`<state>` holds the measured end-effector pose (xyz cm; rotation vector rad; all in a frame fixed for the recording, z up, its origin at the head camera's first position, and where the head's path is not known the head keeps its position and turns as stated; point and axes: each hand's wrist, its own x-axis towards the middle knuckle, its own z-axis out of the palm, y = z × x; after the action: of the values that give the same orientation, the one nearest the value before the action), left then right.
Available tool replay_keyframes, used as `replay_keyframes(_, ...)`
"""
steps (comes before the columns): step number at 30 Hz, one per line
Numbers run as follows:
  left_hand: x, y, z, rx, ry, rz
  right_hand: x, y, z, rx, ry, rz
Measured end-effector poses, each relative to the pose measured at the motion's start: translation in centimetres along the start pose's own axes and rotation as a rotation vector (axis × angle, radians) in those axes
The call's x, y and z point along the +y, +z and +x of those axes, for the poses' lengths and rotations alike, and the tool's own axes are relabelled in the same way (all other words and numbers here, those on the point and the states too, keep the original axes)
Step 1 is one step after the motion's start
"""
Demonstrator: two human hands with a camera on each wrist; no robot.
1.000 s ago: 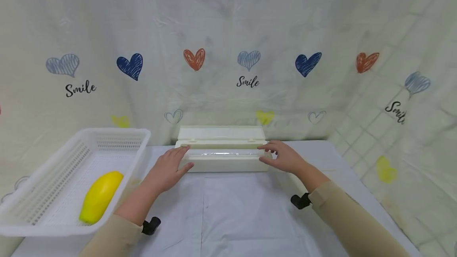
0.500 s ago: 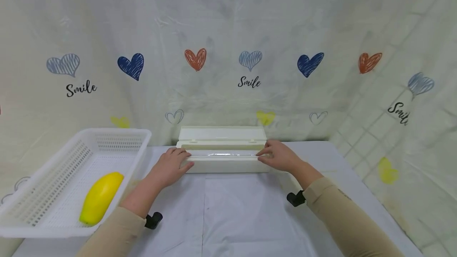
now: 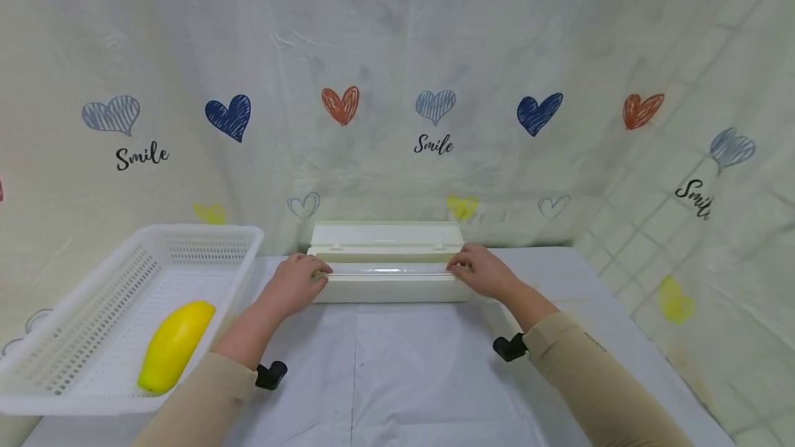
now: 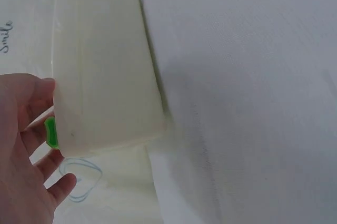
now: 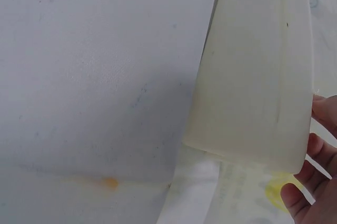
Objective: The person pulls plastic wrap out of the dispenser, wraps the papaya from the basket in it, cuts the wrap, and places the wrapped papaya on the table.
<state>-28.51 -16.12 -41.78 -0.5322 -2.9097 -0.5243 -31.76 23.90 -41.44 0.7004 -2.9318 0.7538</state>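
Observation:
A long white cling film dispenser (image 3: 391, 291) lies crosswise at the back of the table, its lid (image 3: 385, 234) raised behind it. Inside shows a shiny roll of cling film (image 3: 390, 269). At the left end my left hand (image 3: 297, 284) bends thumb and fingers together over the front edge and pinches the film's edge. My right hand (image 3: 487, 273) does likewise at the right end, thumb against forefinger. A green piece (image 4: 51, 133) pokes out by the left fingers in the left wrist view. Both wrist views show the dispenser's plain front, which hides the pinched film.
To the left stands a white perforated plastic basket (image 3: 232, 326) holding a yellow papaya-shaped fruit (image 3: 177, 345). A white cloth (image 3: 428, 371) covers the table. Behind hangs a curtain (image 3: 385, 171) printed with hearts, and it continues along the right side.
Both hands have lowered slightly onto the film at the dispenser's ends. Spread thumbs and fingers have come together into pinches. The basket and fruit stay put.

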Motion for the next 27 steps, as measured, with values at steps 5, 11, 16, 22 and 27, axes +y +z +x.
replay_keyframes(5,0.0,-0.1,0.6,-0.005,-0.056,-0.065,0.2,0.0,0.3,0.018,0.018,0.041)
replay_keyframes(11,-0.2,-0.1,1.1,0.032,-0.057,-0.058,0.2,-0.1,0.4,0.03,0.045,0.081)
replay_keyframes(16,-0.2,-0.3,1.5,0.044,-0.04,-0.043,0.3,-0.1,0.7,0.021,0.069,0.111)
replay_keyframes(22,0.0,-0.6,1.9,0.001,-0.077,-0.093,0.3,-0.2,0.8,-0.017,0.081,0.149)
replay_keyframes(27,-0.1,-0.6,2.3,-0.021,-0.09,-0.111,0.2,-0.2,0.9,-0.011,0.114,0.14)
